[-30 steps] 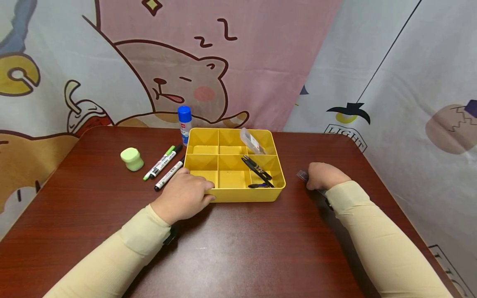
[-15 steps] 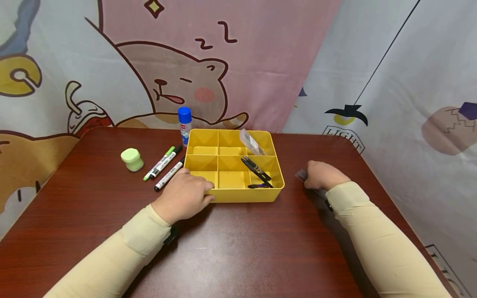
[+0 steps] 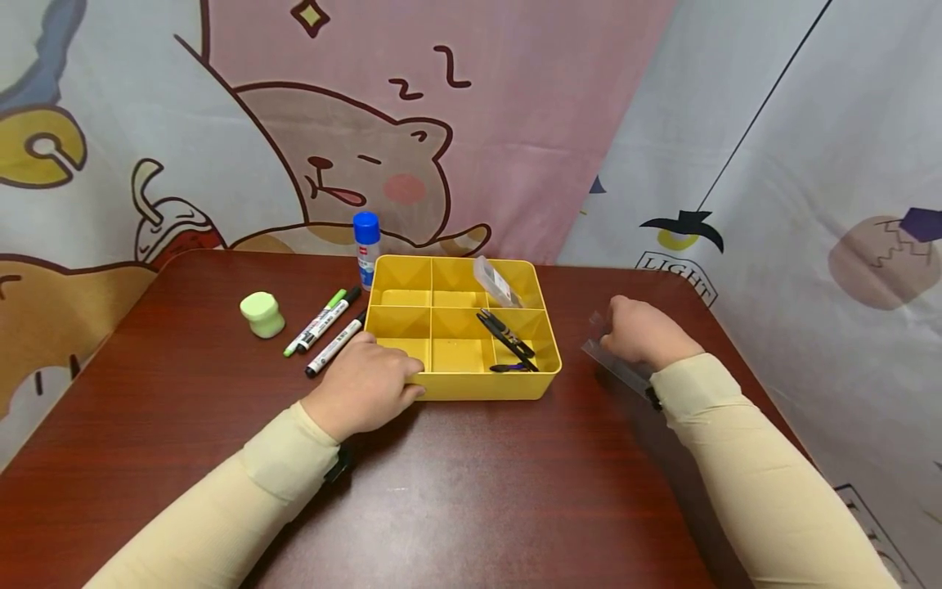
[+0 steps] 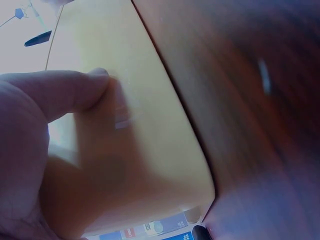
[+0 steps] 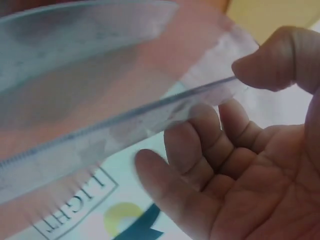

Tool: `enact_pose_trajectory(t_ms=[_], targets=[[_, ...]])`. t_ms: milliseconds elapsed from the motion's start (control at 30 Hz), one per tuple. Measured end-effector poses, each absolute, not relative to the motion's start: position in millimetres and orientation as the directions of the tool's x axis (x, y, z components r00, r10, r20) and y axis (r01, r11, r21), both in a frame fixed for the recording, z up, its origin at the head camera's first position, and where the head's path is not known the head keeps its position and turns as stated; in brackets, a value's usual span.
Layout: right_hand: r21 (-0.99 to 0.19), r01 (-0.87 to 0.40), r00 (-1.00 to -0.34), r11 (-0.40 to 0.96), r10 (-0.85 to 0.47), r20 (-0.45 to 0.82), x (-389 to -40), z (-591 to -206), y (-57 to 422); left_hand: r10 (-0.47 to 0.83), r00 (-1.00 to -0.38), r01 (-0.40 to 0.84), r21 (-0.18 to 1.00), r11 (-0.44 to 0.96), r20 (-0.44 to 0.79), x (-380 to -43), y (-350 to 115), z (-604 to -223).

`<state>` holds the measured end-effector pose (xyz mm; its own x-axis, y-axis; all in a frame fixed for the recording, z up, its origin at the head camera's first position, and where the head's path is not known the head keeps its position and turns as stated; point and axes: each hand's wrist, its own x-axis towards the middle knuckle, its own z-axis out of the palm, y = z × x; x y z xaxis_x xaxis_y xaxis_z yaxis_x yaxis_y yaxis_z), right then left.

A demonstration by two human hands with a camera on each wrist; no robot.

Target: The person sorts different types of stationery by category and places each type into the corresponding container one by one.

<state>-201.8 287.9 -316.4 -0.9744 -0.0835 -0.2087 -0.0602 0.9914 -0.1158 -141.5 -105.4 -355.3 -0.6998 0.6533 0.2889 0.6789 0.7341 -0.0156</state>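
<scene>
My left hand grips the front left rim of a yellow compartment box, its thumb against the outer front wall, as the left wrist view also shows. To the right of the box, my right hand pinches a clear ruler between thumb and fingers. A second clear ruler lies on the table just below that hand. In the box's front right compartment are several dark pens. A small clear plastic case leans in the back right compartment.
Left of the box lie a green-capped marker, a black-capped white marker and another white marker. A pale green lobed object sits farther left. A blue-capped glue stick stands behind the box's left corner. A printed cloth hangs behind.
My right hand has risen a little with one clear ruler, and the other now shows separately on the table. The left hand and the box have kept their places.
</scene>
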Motion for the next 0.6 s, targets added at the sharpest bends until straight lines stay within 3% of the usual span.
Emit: enact_pose_trajectory(t_ms=[600], targets=[[-0.165,-0.17,-0.985,0.972,-0.171,0.013,-187,-255,241,0.655,-0.706,0.677,-0.012,0.736,0.271,-142,-106,-357]])
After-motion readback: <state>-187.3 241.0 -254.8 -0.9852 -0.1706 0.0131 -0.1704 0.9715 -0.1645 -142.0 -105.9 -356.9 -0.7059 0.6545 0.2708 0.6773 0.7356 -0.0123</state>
